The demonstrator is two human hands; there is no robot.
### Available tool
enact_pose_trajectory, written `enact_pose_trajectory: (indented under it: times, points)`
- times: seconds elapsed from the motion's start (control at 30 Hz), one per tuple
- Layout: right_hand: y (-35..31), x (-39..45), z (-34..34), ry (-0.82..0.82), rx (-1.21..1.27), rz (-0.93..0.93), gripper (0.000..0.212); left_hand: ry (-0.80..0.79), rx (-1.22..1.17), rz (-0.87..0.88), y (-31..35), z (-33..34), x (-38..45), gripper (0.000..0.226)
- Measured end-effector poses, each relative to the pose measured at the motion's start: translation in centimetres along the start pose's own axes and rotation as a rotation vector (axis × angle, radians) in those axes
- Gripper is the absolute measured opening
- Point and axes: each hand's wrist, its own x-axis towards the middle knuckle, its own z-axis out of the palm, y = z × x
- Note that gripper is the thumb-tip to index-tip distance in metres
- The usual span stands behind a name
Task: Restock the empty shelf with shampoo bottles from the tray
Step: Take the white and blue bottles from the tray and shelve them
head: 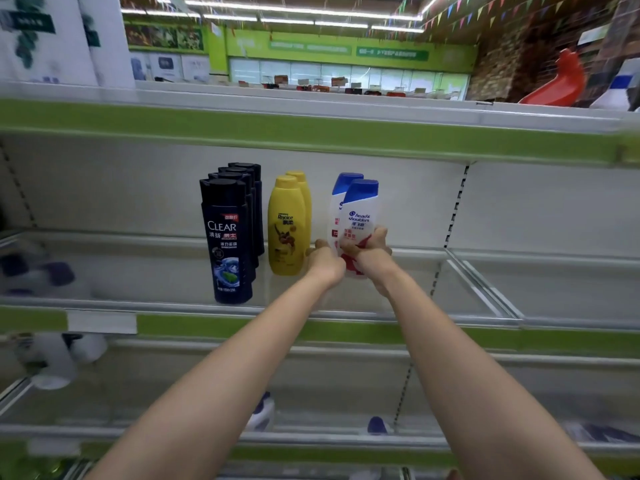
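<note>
Together, your left hand (323, 259) and right hand (372, 251) clasp the front white shampoo bottle (360, 216) upright on the shelf (450, 289), beside yellow bottles (287, 226).

You see glossy plastic on the dark bottles (230, 237), yellow bottles (287, 226) and white bottles (358, 216); the shelf (138, 271) looks like smooth painted metal, its front edge carrying a matt green strip (242, 325).

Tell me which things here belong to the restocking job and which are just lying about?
Part of the job:
- front Head & Shoulders bottle, gripped by both hands: left hand, right hand
- Clear bottles
- yellow Rejoice bottles
- shelf

Just lying about:
- red plastic item
- white packs
</note>
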Motion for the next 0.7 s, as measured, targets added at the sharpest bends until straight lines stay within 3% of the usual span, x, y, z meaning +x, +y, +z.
enact_pose_trajectory:
  times: [0.1,0.43,0.6,0.7]
  points:
    - [-0.4,-0.1,1.2,0.026,-0.220,-0.046,0.053,-0.021,0.032,0.005,-0.1,-0.5,-0.4,0.047]
    - [-1.6,-1.6,0.7,-0.022,-0.320,0.025,0.072,0.000,0.107,0.037,0.6,-1.7,-2.2,0.041]
    - [-2.2,-5.0,-2.4,-0.095,-0.738,-0.059,0.069,0.056,0.149,0.082,1.3,-2.3,-5.3,0.051]
    - [-2.7,-7.9,-3.8,-0.116,-0.846,-0.173,0.059,0.087,0.199,0.143,1.4,-2.2,-8.5,0.049]
